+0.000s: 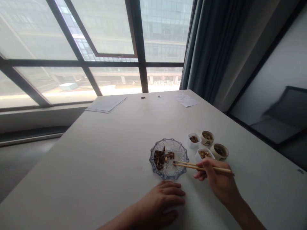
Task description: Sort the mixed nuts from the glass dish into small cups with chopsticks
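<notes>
Thin wooden chopsticks (pixel 203 167) are gripped in the right hand (pixel 219 180), tips held over a scalloped cut-glass plate (pixel 178 148), just beside chunky dark-brown food pieces (pixel 159 158); nothing is seen pinched. The left hand (pixel 160 199) is laid flat and released on the white table (pixel 96 159). Small white square dishes (pixel 189 143) and round cream ceramic cups (pixel 216 155) are placed just beyond the plate.

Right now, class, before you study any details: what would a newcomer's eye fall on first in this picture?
The bright window wall fills the top of the view, behind a long white table. Nearer, the right hand holds wooden chopsticks at the edge of a cut-glass plate of dark food pieces. Small cups stand beyond it, and the left hand rests on the table.
</notes>
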{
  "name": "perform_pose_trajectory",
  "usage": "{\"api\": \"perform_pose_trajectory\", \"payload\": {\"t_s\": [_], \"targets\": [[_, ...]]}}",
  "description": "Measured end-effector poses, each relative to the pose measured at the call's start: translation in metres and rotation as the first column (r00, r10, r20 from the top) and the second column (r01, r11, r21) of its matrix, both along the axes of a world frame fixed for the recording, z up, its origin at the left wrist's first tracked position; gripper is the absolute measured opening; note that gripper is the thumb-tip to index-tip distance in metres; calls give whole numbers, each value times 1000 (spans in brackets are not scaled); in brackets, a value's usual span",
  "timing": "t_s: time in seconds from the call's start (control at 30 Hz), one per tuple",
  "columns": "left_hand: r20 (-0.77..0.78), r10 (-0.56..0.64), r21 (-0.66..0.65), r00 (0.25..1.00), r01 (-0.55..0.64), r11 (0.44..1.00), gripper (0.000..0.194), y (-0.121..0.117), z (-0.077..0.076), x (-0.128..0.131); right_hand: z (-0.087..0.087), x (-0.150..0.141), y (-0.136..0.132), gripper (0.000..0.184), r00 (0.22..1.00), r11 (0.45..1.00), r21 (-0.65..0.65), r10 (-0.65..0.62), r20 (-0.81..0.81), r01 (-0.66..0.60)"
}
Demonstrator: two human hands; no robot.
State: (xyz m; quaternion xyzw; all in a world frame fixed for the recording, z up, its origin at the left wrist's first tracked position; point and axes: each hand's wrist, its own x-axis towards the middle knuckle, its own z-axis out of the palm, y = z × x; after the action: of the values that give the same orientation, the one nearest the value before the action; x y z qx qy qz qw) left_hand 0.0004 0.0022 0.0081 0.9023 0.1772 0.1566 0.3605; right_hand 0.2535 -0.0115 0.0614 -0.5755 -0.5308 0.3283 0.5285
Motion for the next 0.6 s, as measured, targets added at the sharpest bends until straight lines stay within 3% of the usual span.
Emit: {"api": "perform_pose_trajectory", "payload": {"t_s": [0.2, 0.4, 0.6], "targets": [[11, 2, 0, 1000, -2, 1000, 39, 0, 1, 0, -11, -1, 2, 58, 994, 994, 1, -106, -9, 106], [15, -1, 9, 1000, 1, 1000, 38, 0, 1, 0, 1, 3, 2, 58, 983, 981, 65, -181, -43, 183], [1, -2, 3, 1000, 2, 1000, 41, 0, 0, -1, 13, 37, 16, 54, 903, 851, 326, -430, -16, 411]]}}
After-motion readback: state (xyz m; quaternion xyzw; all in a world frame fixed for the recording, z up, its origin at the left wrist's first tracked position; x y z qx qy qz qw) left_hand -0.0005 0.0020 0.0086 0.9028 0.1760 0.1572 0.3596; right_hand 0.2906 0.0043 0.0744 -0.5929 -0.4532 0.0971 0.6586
